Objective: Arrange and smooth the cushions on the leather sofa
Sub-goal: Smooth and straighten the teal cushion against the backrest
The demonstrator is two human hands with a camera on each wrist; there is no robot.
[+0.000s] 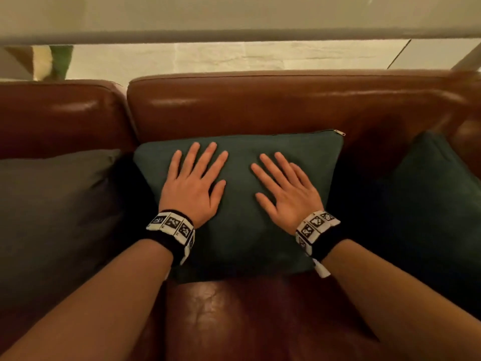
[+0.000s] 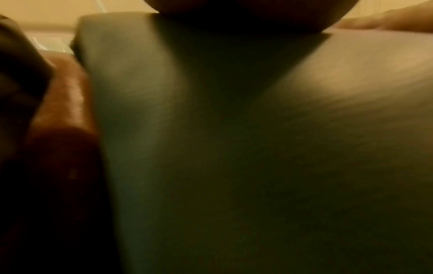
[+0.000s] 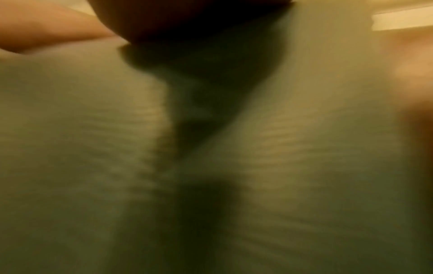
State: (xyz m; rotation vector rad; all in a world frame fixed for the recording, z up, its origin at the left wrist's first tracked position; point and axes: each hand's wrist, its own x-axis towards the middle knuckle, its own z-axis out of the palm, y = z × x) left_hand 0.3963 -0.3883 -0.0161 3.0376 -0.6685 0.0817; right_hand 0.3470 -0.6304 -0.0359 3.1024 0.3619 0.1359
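A dark green cushion leans against the backrest of the brown leather sofa, its zip pull at the top right corner. My left hand lies flat on its left half, fingers straight and spread. My right hand lies flat on its right half, fingers spread the same way. Both wrist views are blurred and filled with the green cushion fabric; the heel of each hand is a dark shape at the top edge.
A grey cushion sits on the seat to the left. Another dark green cushion stands at the right by the armrest. The leather seat shows in front. Behind the sofa is a pale wall with a ledge.
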